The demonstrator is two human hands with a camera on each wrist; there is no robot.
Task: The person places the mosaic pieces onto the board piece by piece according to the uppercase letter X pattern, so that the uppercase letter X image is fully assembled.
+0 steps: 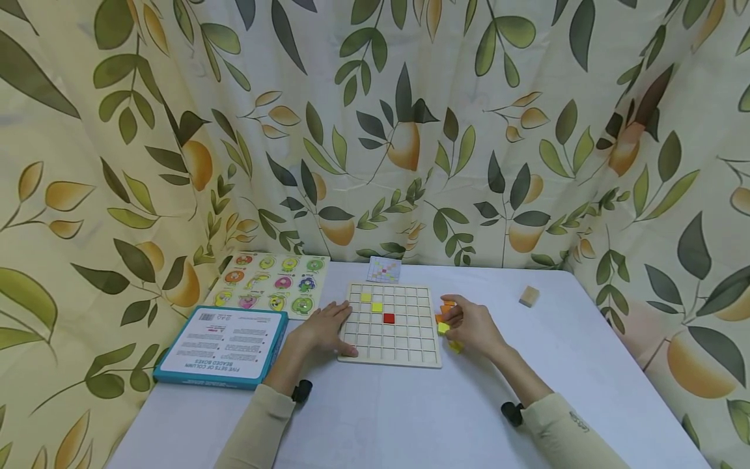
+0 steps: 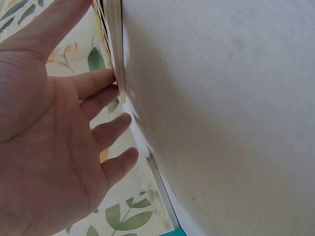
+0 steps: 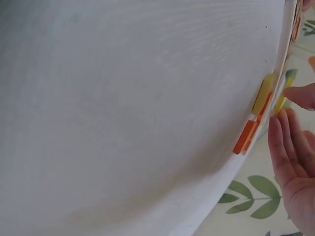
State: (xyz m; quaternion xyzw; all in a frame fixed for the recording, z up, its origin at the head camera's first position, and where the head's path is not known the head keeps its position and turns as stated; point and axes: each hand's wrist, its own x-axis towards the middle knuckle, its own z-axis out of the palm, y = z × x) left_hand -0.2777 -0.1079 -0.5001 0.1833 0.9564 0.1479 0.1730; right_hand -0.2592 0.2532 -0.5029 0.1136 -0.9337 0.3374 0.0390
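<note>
A wooden grid board lies on the white table with two yellow tiles and a red tile in its squares, set along a diagonal. My left hand rests at the board's left edge, fingers spread and thumb at the near left corner. Just beyond the right edge, my right hand pinches a yellow tile between thumb and fingertips. Beneath and beside it lie loose orange tiles and yellow tiles, partly hidden by the hand.
A small pattern card lies behind the board. To the left are a fruit-picture board and a blue-edged box. A small wooden block sits at the right. A leaf-print curtain hangs behind the table.
</note>
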